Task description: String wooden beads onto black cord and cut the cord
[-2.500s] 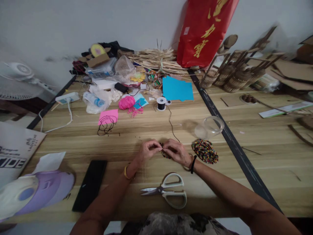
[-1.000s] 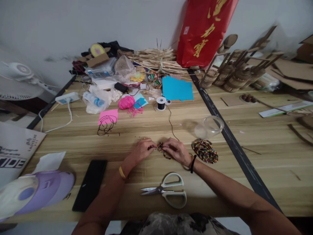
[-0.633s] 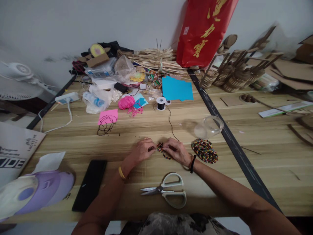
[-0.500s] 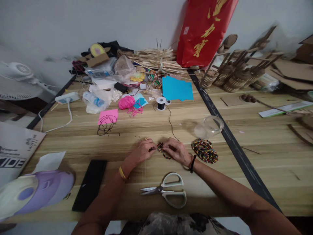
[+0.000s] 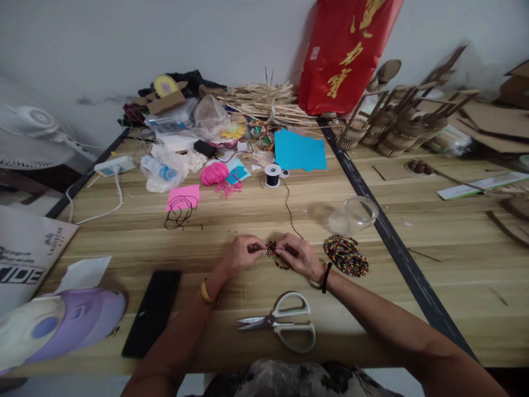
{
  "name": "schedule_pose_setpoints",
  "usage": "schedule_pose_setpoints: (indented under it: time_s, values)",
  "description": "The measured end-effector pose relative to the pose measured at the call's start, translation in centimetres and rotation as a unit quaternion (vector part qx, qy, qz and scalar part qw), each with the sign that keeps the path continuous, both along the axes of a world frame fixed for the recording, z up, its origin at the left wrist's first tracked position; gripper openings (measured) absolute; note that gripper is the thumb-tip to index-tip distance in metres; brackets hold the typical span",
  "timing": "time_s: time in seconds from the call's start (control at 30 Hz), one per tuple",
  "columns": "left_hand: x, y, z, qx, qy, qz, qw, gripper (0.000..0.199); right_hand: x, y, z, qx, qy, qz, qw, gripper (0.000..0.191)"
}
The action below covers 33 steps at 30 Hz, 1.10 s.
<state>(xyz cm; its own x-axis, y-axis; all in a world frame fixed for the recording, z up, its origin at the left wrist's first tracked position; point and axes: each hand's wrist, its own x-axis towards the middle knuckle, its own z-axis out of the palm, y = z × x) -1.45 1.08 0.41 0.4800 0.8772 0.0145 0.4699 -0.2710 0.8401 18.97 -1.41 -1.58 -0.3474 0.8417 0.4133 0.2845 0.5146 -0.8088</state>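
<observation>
Between my two hands lies a small beadwork piece (image 5: pixel 270 249) of multicoloured beads, with a short beaded strand curving below it. My left hand (image 5: pixel 244 252) pinches at its left edge, thumb and forefinger together. From the other side my right hand (image 5: pixel 298 253) grips the piece, its fingertips pressed on the beads. A thin black cord (image 5: pixel 290 209) runs from near my right hand up to a spool (image 5: pixel 272 175). Right of that hand lies a coiled string of coloured beads (image 5: pixel 346 255). Scissors (image 5: pixel 275 321) with white handles lie nearer me, blades slightly apart.
A clear round jar (image 5: pixel 359 214) stands behind the bead coil. At left are a black phone (image 5: pixel 152 313) and a purple-and-white appliance (image 5: pixel 78 322). Black cord loops (image 5: pixel 181 212) lie on pink paper. Pink yarn (image 5: pixel 214 173), blue sheets (image 5: pixel 300 150) and bamboo strips (image 5: pixel 264 102) sit farther back.
My left hand has turned slightly, its knuckles rolling, and its fingertips have come closer to the beads. My right hand stays nearly in place.
</observation>
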Motion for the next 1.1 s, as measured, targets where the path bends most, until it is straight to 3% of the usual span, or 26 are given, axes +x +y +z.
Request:
schedule_pose_setpoints:
  time_s: [0.2, 0.37, 1.1]
  values:
    - [0.5, -0.1, -1.0, -0.118, -0.133, 0.033, 0.984, 0.015, 0.1, 0.0, -0.5, -0.016, 0.001, -0.008, 1.0, 0.015]
    - [0.9, -0.3, -1.2, -0.17, -0.181, 0.032, 0.968, 0.024, 0.1, 0.0, -0.8, -0.014, 0.002, -0.005, 1.0, 0.013]
    - [1.0, -0.2, -1.2, -0.211, -0.201, 0.037, 0.956, 0.027, 0.1, 0.0, -0.5, -0.003, -0.022, 0.008, 1.0, 0.018]
